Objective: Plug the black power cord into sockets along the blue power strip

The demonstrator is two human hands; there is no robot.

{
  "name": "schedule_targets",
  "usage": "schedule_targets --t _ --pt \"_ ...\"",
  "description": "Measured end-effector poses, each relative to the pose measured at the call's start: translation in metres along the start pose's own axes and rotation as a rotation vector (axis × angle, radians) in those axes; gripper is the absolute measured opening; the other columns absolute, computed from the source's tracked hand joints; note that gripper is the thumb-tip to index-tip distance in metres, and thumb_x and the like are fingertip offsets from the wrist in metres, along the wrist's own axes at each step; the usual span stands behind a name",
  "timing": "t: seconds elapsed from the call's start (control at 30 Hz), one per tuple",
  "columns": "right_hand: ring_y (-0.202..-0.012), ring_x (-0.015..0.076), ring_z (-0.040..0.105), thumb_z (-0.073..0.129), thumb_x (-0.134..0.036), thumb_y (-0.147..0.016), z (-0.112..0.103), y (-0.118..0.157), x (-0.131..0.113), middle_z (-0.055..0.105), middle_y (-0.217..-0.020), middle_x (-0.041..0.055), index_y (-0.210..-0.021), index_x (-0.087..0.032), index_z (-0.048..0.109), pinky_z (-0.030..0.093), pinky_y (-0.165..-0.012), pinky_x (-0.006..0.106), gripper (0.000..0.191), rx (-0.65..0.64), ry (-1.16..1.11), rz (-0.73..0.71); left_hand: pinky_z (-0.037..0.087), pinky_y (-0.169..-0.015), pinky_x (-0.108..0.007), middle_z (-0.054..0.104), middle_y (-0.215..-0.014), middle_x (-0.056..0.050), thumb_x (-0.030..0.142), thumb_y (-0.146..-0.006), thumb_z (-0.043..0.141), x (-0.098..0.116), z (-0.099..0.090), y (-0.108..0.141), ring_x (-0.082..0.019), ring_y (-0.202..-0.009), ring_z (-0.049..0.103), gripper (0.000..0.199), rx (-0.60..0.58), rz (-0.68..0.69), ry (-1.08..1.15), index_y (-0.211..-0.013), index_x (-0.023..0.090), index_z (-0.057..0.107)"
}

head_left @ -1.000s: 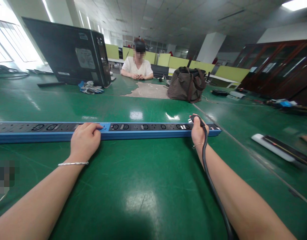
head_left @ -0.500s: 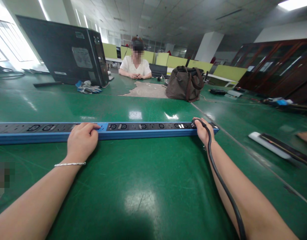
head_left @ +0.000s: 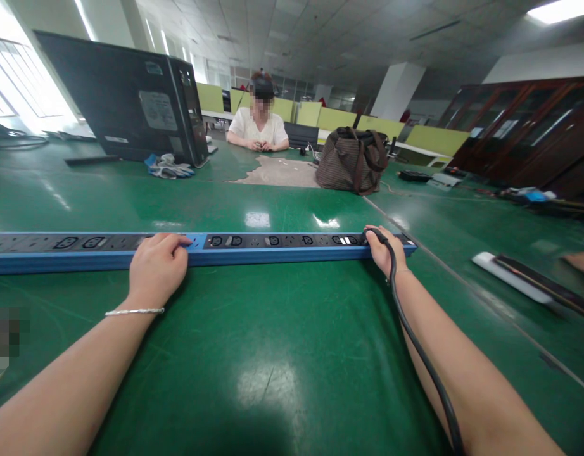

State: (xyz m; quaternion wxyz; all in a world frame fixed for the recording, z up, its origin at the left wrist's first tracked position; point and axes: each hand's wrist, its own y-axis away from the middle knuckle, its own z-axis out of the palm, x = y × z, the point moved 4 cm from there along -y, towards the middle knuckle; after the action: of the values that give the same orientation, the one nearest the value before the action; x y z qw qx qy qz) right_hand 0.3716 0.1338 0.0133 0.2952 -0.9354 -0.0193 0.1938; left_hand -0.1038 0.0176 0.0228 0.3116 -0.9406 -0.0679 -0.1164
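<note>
A long blue power strip (head_left: pixel 282 254) with a black face and rows of sockets lies across the green table. My left hand (head_left: pixel 158 266) is wrapped over its near edge, left of the middle, its fingers curled over the top. At the strip's right end, my right hand (head_left: pixel 389 252) is closed round a black plug (head_left: pixel 374 234), held against the socket face. How deep the plug sits in a socket is hidden by my fingers. From it a black power cord (head_left: pixel 418 339) runs down along my right forearm.
Beyond the strip are a black computer case (head_left: pixel 116 101), work gloves (head_left: pixel 168 166) and a brown bag (head_left: pixel 351 161). A person (head_left: pixel 258 126) sits across the table. A white and black bar (head_left: pixel 510 277) lies at right, near another person's hand (head_left: pixel 579 261).
My right hand has shifted very slightly left with the plug, and the cord has swung a little left. My left hand stays in place on the power strip.
</note>
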Motion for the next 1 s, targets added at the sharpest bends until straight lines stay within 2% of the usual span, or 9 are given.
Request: schedule_targets --t 0.2,0.43,0.73,1.0 --pt "-0.122 0.0272 0.049 0.037 -0.041 -0.087 -0.001 0.010 -0.011 0.065 -0.118 0.0079 -0.113 -0.023 0.065 0.027 -0.106 0.053 0.042 -0.003 0.046 0.086 0.042 -0.091 -0.035 0.066 -0.097 -0.007 0.022 -0.080 0.035 -0.001 0.001 0.000 -0.021 -0.091 0.055 0.033 -0.002 -0.003 0.001 -0.090 0.018 0.067" --pt "-0.127 0.0282 0.045 0.034 -0.046 -0.090 -0.005 0.016 -0.006 0.059 -0.127 0.0090 -0.127 -0.024 0.056 0.029 -0.105 0.053 0.048 -0.051 0.119 0.039 0.043 -0.090 -0.036 0.067 -0.097 -0.009 0.022 -0.081 0.035 -0.001 0.001 0.000 -0.023 -0.091 0.055 0.034 0.011 0.009 0.000 -0.090 0.016 0.068" --pt "-0.127 0.0283 0.044 0.027 -0.048 -0.092 -0.004 0.010 -0.009 0.059 -0.128 0.0092 -0.129 -0.025 0.054 0.027 -0.106 0.054 0.051 -0.176 0.178 0.136 0.042 -0.091 -0.036 0.067 -0.096 -0.009 0.022 -0.081 0.035 -0.002 0.001 0.001 -0.023 -0.092 0.056 0.034 0.015 0.027 0.004 -0.090 0.016 0.068" --pt "-0.127 0.0276 0.045 0.026 -0.048 -0.092 -0.008 0.015 -0.010 0.059 -0.127 0.0093 -0.133 -0.025 0.049 0.029 -0.105 0.053 0.052 -0.157 0.197 0.072 0.042 -0.091 -0.036 0.067 -0.097 -0.008 0.022 -0.081 0.034 0.000 0.001 0.000 -0.023 -0.094 0.056 0.035 0.010 0.014 0.014 -0.090 0.017 0.068"
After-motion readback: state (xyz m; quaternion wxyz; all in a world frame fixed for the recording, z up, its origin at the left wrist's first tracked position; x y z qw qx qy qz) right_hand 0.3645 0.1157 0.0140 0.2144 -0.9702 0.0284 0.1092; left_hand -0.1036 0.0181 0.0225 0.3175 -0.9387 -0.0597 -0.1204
